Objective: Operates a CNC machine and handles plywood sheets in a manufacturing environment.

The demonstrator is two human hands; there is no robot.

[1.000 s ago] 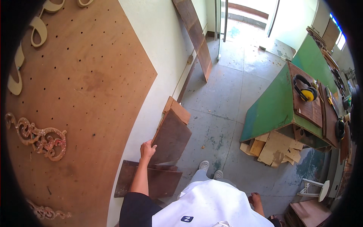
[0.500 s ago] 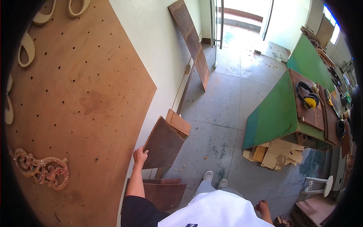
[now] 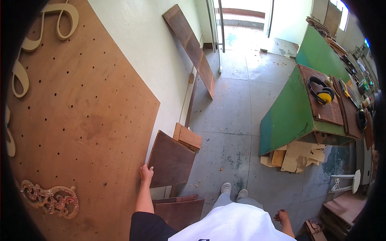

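Note:
My left hand [image 3: 146, 175] is closed on the left edge of a dark brown wooden panel [image 3: 171, 160], which stands tilted near the white wall. Its thumb shows at the panel's edge; the other fingers are partly hidden. Behind the panel's far corner are small lighter-brown boards [image 3: 188, 135]. More dark brown panels [image 3: 181, 212] lean nearer to me, below my left hand. Low at my right side hangs my right hand [image 3: 282, 217], its fingers curled and nothing visible in them.
A perforated brown board [image 3: 96, 120] with carved ornaments [image 3: 52, 199] fills the left side. A long plank [image 3: 193, 52] leans on the wall. At right stands a green bench [image 3: 287, 108] bearing earmuffs [image 3: 321, 94], with cardboard [image 3: 296, 156] beneath and a white stool [image 3: 350, 181] nearby.
The view has shifted somewhat. The panel at my left hand has moved left, and more of the lighter boards behind it shows. My right hand still hangs at my side.

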